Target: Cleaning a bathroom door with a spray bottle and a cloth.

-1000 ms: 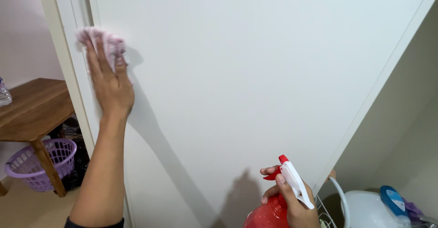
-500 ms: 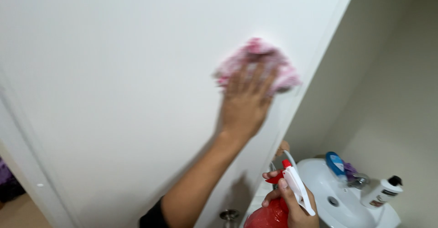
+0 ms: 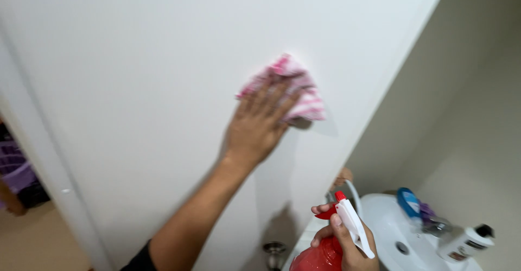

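High on the white door (image 3: pixel 163 86), the left hand (image 3: pixel 258 127) presses a soft, limp pink cloth (image 3: pixel 296 86), fingers spread flat; below it, the right hand (image 3: pixel 347 244) grips a red spray bottle (image 3: pixel 325 252).

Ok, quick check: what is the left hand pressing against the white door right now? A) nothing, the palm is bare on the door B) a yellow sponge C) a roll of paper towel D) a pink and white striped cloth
D: the left hand lies flat with its fingers spread over a pink and white striped cloth, holding it against the white door, while the right hand holds a red spray bottle low down.
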